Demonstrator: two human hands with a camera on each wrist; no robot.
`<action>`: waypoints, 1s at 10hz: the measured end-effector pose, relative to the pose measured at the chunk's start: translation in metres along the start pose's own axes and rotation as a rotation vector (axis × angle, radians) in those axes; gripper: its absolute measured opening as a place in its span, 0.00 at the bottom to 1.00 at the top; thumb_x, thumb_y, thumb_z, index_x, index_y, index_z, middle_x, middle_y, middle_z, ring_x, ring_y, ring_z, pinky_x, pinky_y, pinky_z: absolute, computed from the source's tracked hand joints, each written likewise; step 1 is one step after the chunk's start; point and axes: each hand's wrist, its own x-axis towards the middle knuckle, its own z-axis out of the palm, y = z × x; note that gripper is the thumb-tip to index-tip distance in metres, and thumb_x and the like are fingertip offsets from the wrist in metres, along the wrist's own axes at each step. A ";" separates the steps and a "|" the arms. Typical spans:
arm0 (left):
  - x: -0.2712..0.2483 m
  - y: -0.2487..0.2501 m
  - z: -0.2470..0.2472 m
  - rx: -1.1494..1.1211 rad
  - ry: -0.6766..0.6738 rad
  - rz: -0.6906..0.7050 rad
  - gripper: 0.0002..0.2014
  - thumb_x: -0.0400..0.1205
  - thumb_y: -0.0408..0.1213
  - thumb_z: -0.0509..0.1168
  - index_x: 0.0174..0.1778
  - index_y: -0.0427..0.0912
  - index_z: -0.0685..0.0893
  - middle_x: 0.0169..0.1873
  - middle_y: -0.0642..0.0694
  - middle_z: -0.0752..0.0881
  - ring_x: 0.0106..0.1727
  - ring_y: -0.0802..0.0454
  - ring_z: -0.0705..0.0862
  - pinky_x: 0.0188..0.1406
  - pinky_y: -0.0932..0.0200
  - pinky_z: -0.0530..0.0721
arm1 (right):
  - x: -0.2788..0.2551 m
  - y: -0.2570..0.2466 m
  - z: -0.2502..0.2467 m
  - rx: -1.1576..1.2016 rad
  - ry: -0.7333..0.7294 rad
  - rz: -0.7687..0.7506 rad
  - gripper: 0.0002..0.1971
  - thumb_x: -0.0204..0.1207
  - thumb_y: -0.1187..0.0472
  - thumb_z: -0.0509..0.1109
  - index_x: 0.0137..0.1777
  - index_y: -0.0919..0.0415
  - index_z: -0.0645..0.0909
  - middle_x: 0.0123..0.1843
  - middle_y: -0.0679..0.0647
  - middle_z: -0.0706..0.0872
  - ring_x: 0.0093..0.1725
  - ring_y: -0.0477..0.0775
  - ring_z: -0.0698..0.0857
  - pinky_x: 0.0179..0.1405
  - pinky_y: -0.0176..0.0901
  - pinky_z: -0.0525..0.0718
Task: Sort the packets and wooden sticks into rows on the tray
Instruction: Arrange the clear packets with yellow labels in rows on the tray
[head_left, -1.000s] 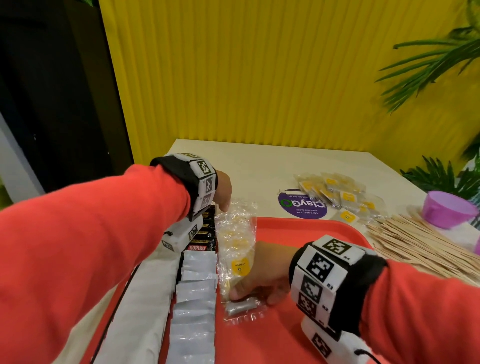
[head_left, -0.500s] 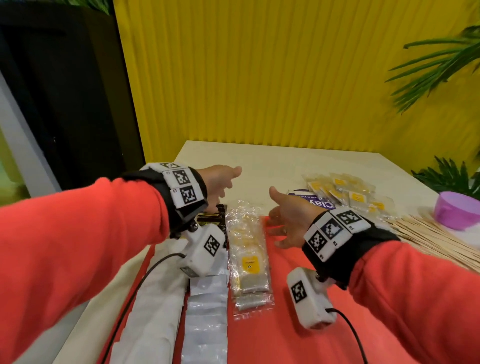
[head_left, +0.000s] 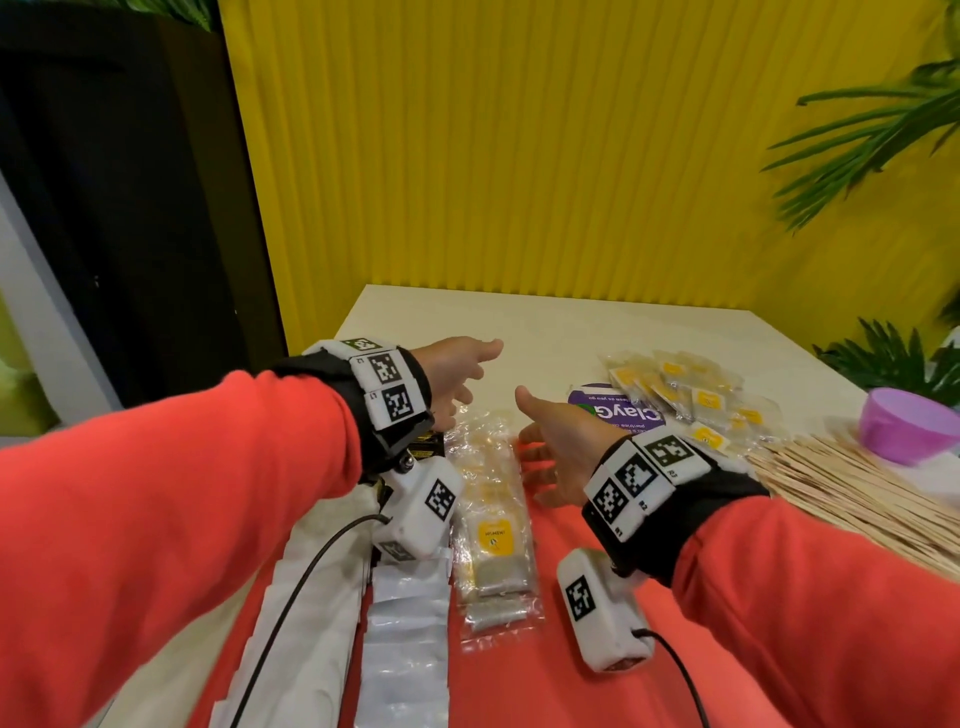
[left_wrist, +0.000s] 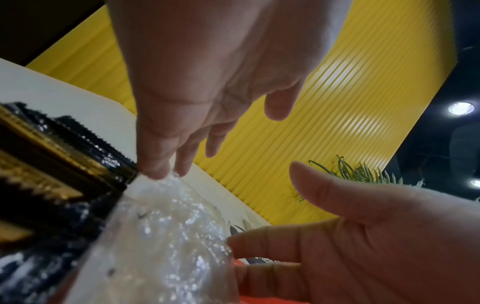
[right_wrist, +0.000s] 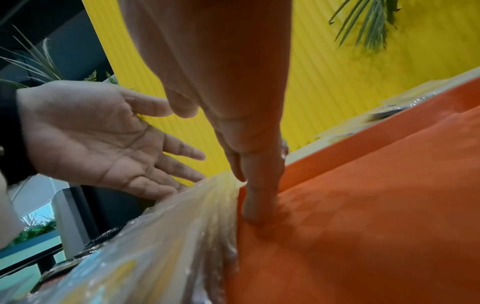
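Observation:
A row of clear packets with yellow labels (head_left: 493, 525) lies lengthwise on the red tray (head_left: 571, 680). Left of it lie a row of white packets (head_left: 410, 629) and black packets (head_left: 428, 444). My left hand (head_left: 465, 379) and right hand (head_left: 556, 447) stand open, palms facing, on either side of the clear row's far end. The left fingertips (left_wrist: 161, 171) touch the clear wrap beside the black packets (left_wrist: 52, 156). My right fingers (right_wrist: 257, 205) rest edge-on on the tray (right_wrist: 363, 205) against the row (right_wrist: 166, 242). Neither hand holds anything.
Loose yellow-labelled packets (head_left: 691, 395) lie on the cream table (head_left: 519, 322) past the tray, partly over a purple round sticker (head_left: 613, 413). A heap of wooden sticks (head_left: 857, 488) and a purple bowl (head_left: 909, 423) are at the right. White paper (head_left: 311, 613) lies left.
My right hand has left the near end of the clear row and moved to its far end. Both hands have opened flat, flanking the row.

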 end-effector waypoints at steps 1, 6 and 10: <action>-0.005 0.002 -0.001 0.053 0.093 0.057 0.31 0.84 0.55 0.54 0.77 0.36 0.66 0.79 0.35 0.62 0.82 0.40 0.53 0.78 0.43 0.58 | -0.001 0.001 0.001 -0.002 -0.007 -0.014 0.34 0.76 0.35 0.59 0.68 0.64 0.72 0.67 0.61 0.79 0.53 0.57 0.75 0.66 0.54 0.74; -0.024 -0.013 -0.004 0.614 0.128 0.019 0.23 0.86 0.51 0.54 0.44 0.35 0.85 0.47 0.44 0.86 0.51 0.50 0.80 0.61 0.57 0.77 | -0.014 0.012 0.002 0.038 -0.067 0.001 0.24 0.77 0.33 0.54 0.57 0.53 0.72 0.43 0.54 0.68 0.39 0.52 0.66 0.38 0.43 0.65; -0.042 -0.012 -0.005 1.251 0.224 0.037 0.17 0.87 0.42 0.53 0.62 0.36 0.81 0.55 0.41 0.80 0.51 0.51 0.75 0.56 0.58 0.73 | -0.041 0.017 0.002 -0.020 -0.080 0.023 0.36 0.80 0.35 0.50 0.80 0.60 0.59 0.82 0.58 0.63 0.78 0.63 0.66 0.65 0.59 0.70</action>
